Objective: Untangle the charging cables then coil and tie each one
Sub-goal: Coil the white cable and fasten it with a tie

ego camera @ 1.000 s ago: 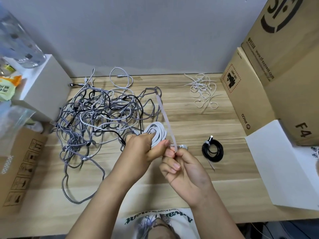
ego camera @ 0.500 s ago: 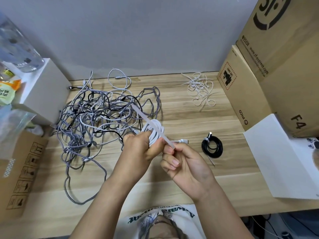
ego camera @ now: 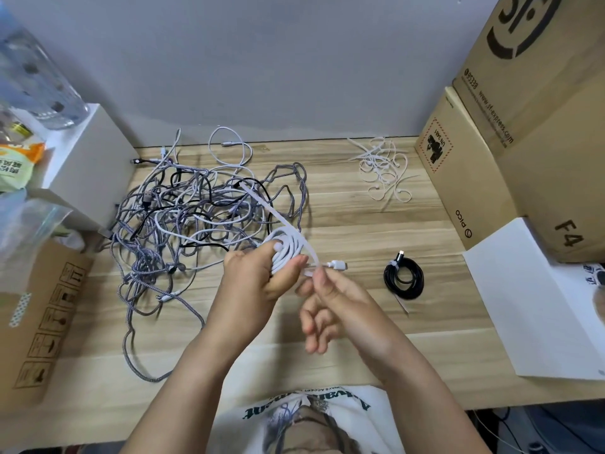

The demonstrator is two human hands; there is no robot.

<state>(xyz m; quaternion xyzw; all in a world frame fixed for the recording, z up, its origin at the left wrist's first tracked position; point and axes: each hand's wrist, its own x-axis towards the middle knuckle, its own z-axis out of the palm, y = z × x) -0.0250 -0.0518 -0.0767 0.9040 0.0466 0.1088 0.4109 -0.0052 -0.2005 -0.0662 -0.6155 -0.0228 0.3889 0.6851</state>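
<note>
My left hand (ego camera: 258,276) grips a coiled white cable (ego camera: 288,247) above the wooden table (ego camera: 360,224). Its plug (ego camera: 339,265) sticks out to the right. A white zip tie (ego camera: 278,213) crosses the coil and its long tail slants up and left. My right hand (ego camera: 330,303) pinches the tie's near end between thumb and forefinger just right of the coil. A big tangle of grey, white and black cables (ego camera: 203,217) lies to the left. A coiled, tied black cable (ego camera: 404,278) rests on the table to the right.
A heap of loose white zip ties (ego camera: 383,168) lies at the back right. Cardboard boxes (ego camera: 523,142) and a white sheet (ego camera: 530,299) line the right side. A white box (ego camera: 88,158) and a cardboard box (ego camera: 42,322) stand at the left.
The zip tie's long tail has swung from pointing up to slanting up-left across the coil. My right hand has opened its lower fingers while still pinching the tie end.
</note>
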